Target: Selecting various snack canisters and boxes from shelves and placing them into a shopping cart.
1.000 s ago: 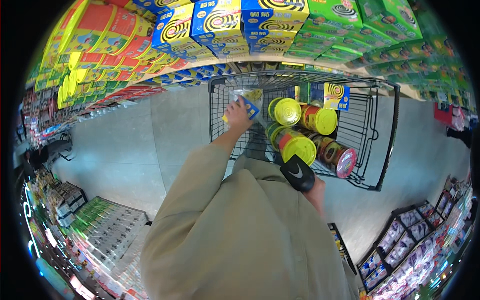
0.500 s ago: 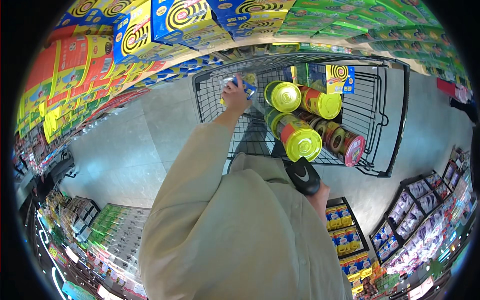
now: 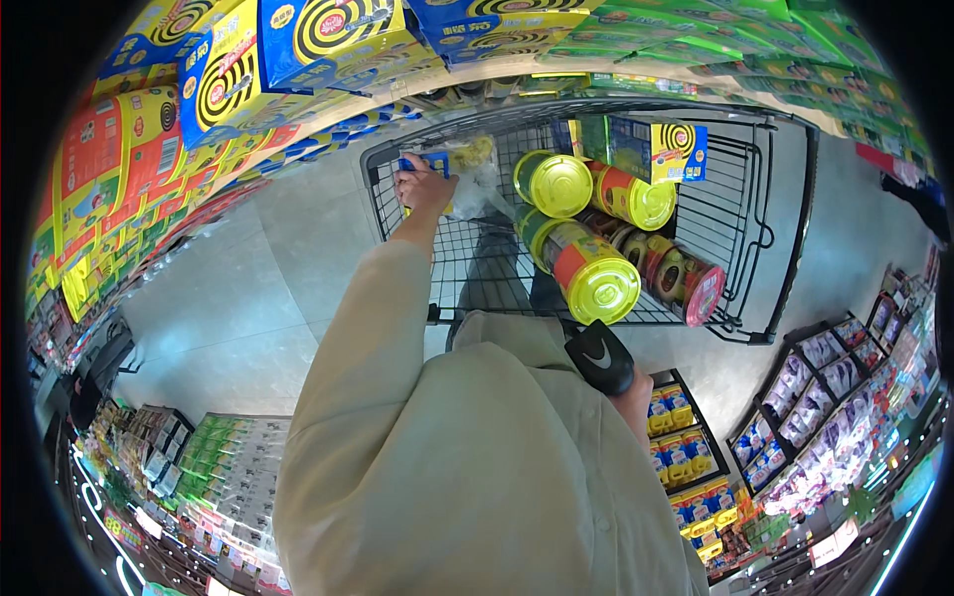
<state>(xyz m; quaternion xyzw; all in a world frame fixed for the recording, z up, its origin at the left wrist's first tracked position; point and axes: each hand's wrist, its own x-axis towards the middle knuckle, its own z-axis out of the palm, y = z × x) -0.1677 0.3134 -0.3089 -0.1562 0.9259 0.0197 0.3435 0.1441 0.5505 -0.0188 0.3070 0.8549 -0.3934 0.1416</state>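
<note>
My left hand (image 3: 425,189) reaches into the left end of a black wire shopping cart (image 3: 372,177). Its fingers are closed round a blue and yellow box (image 3: 437,163), partly covered by the hand. Beside the box lies a clear plastic bag (image 3: 479,199) with something yellow in it. Low at the right of my body, my right hand (image 3: 634,397) grips a black handheld scanner (image 3: 600,358); most of its handle is hidden. Yellow-lidded tubs (image 3: 604,290), a pink-lidded canister (image 3: 704,296) and a coil-patterned box (image 3: 678,153) fill the cart's middle and right.
Shelves ahead carry blue and yellow boxes (image 3: 328,40), green packs (image 3: 696,30) and, at the left, red and yellow packages (image 3: 119,149). Behind me at the right stand dark racks (image 3: 785,417) with bottles and bags. Grey tiled floor (image 3: 229,308) surrounds the cart.
My left hand has moved left with the blue and yellow box, toward the cart's left end. The plastic bag is now more exposed. My right hand still holds the scanner.
</note>
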